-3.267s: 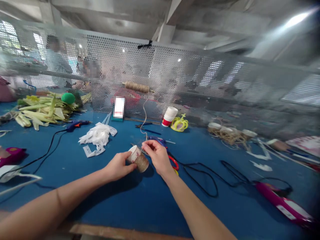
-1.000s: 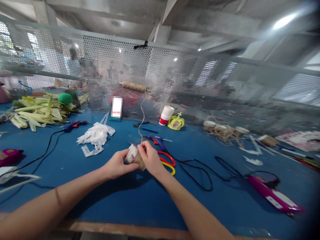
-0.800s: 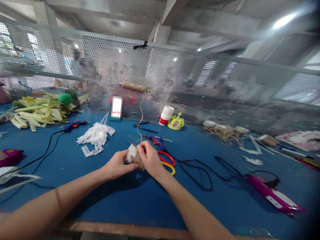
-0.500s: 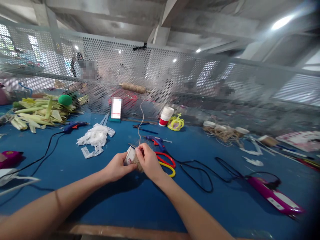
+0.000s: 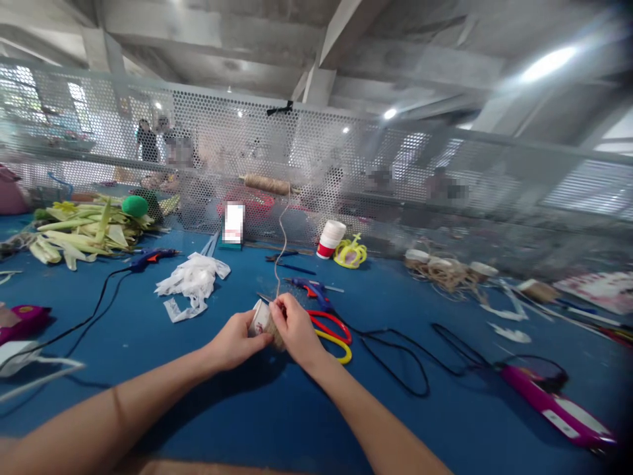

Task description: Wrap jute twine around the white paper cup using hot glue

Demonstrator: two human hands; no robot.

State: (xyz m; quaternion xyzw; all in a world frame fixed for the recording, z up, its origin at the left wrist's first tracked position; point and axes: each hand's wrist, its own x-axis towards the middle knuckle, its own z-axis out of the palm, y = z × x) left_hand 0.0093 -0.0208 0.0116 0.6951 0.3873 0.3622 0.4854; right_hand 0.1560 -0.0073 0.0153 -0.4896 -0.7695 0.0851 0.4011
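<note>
At the far left of my blue table [image 5: 237,422], a magenta tool [image 5: 30,318] lies partly out of view, with a white adapter [image 5: 18,359] just beside it. Behind them is a heap of pale green corn husks [image 5: 93,234], a green ball [image 5: 135,206] at its right end. A blue hot-glue gun [image 5: 153,258] lies in front of the husks, trailing a black cable, and next to it sits a crumpled pile of white plastic strips [image 5: 192,277]. A bright phone [image 5: 234,224] stands upright near the perforated metal screen [image 5: 217,142].

My left hand [image 5: 233,340] is half closed around a tilted paper cup [image 5: 259,321], thumb along the near side. The cup is in front of me near the middle, partly wrapped in twine, its opening facing up and to the left. From a twine spool [image 5: 268,185] at the screen, a loose strand [image 5: 283,241] runs down to my right hand [image 5: 294,330], whose thumb and fingertips are pinched together on it against the cup.

Right of that hand are scissors [image 5: 337,340] with red and yellow handles and a second glue gun [image 5: 316,293]. Further back, stacked paper cups [image 5: 331,239] lean beside a yellow crown-shaped piece [image 5: 351,253]. At the far right lies another magenta tool [image 5: 558,409].
</note>
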